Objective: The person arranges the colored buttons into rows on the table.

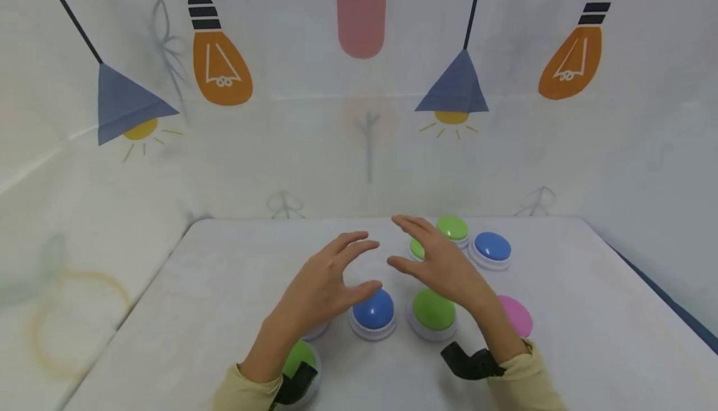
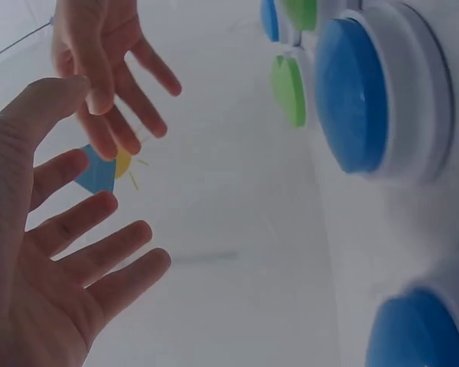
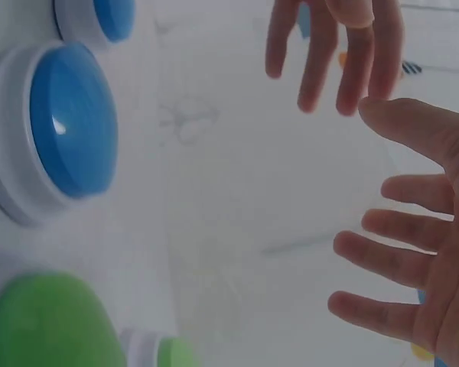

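My left hand point(image 1: 325, 280) and right hand point(image 1: 443, 267) are raised over the white table, palms towards each other with a gap between them. Fingers are spread and relaxed, and both hands are bare of any object. Below the gap sits a blue push button point(image 1: 374, 311) on a round white base. Just right of it is a green push button point(image 1: 434, 312), under my right wrist. In the left wrist view, a blue dome point(image 2: 352, 95) stands out to the right of my fingers. My left forearm partly covers another green button point(image 1: 299, 358).
Farther back on the right are a blue button point(image 1: 492, 247) and a green one point(image 1: 452, 229); my right hand partly hides another green button point(image 1: 417, 249). A pink button point(image 1: 517, 316) is beside my right forearm. A white curtain point(image 1: 314, 149) with printed lamps hangs behind the table point(image 1: 185, 323).
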Demonstrator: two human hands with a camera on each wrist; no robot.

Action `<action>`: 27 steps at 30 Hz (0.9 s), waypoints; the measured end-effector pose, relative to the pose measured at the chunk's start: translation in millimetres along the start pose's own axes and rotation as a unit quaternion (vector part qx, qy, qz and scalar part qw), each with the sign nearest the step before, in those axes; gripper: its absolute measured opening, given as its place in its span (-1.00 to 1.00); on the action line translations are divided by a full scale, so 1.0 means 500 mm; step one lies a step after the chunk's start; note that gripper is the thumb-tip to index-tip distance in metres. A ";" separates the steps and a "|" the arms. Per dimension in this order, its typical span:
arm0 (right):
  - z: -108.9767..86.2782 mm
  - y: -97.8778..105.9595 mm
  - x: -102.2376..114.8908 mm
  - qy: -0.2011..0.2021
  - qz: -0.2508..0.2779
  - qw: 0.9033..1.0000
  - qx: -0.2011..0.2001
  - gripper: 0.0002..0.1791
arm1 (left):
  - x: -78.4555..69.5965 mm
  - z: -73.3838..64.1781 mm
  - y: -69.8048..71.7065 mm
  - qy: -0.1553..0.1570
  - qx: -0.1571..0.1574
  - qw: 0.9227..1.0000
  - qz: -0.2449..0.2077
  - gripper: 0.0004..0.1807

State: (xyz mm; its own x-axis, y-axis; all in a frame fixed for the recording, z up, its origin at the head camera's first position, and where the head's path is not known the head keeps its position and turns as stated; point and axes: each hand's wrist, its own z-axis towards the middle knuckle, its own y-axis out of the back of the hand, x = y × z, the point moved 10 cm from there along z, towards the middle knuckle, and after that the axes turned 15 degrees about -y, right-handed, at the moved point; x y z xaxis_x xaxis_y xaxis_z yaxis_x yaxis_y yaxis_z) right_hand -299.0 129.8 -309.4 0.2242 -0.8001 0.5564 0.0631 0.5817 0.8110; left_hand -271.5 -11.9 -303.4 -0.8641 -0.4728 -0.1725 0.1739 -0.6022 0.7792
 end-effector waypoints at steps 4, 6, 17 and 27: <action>0.018 0.025 -0.054 -0.021 0.006 1.000 -0.010 -0.24 | 0.003 0.030 -0.022 0.022 -0.011 1.000 -0.016 -0.39; 0.029 0.031 -0.083 -0.037 0.013 0.999 -0.009 -0.24 | 0.007 0.042 -0.037 0.037 -0.011 0.999 -0.026 -0.38; 0.076 -0.003 -0.224 -0.088 0.029 0.996 0.011 -0.26 | 0.057 0.144 -0.159 0.091 0.090 0.991 -0.036 -0.31; 0.085 -0.038 -0.285 -0.092 0.055 0.994 0.018 -0.19 | 0.113 0.176 -0.289 0.127 0.200 0.969 -0.071 -0.23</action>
State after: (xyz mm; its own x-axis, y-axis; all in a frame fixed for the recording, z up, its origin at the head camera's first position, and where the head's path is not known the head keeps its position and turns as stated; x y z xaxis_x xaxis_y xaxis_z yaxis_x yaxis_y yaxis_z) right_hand -373.7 226.6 -396.3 0.0456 -0.7472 0.6630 0.0118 0.6641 0.7476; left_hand -386.9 105.0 -372.8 -0.7128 -0.5774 -0.3982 -0.1785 -0.3997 0.8991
